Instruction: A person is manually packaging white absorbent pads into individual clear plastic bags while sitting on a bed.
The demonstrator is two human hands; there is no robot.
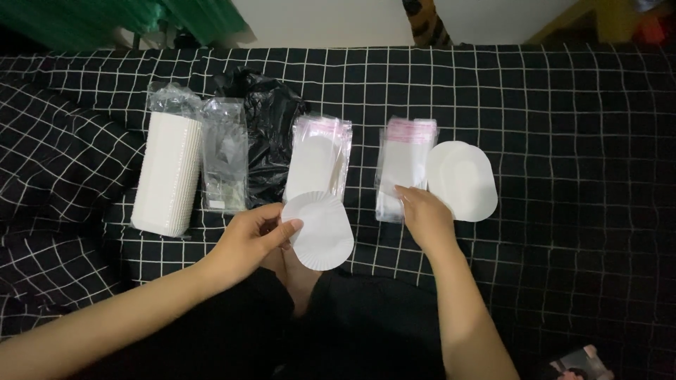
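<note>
On the checked black cloth ahead of me lie several packages. Far left is a tall clear sleeve (169,165) packed with stacked white paper cups. Just beside it sits a small clear bag (224,156) bearing a pale label (217,204) at its lower end, resting against a crumpled black plastic bag (271,119). Two piles of clear flat bags follow: one (320,155) mid-cloth, one pink-edged pile (403,165) under my right fingers (407,197).
</note>
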